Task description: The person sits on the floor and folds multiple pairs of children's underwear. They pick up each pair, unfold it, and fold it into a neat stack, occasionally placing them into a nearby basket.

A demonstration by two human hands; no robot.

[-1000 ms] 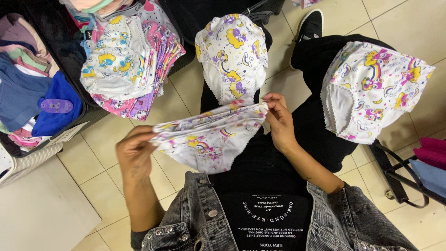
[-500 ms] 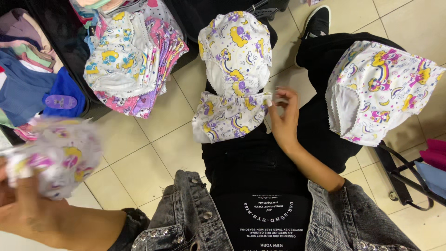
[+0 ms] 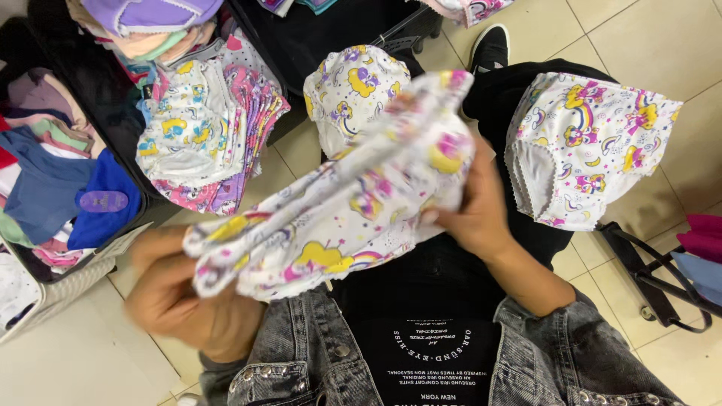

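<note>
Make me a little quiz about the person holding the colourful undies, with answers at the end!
1. True or false: both hands grip the printed garment.
2. What lies on the knee beside the right hand? A) a shoe B) patterned briefs C) a cup
3. What stands on the floor beyond the left hand?

Key
1. True; the blurred left hand is under one end, the right hand holds the other.
2. B
3. A pile of printed underwear beside a bin of clothes.
</note>
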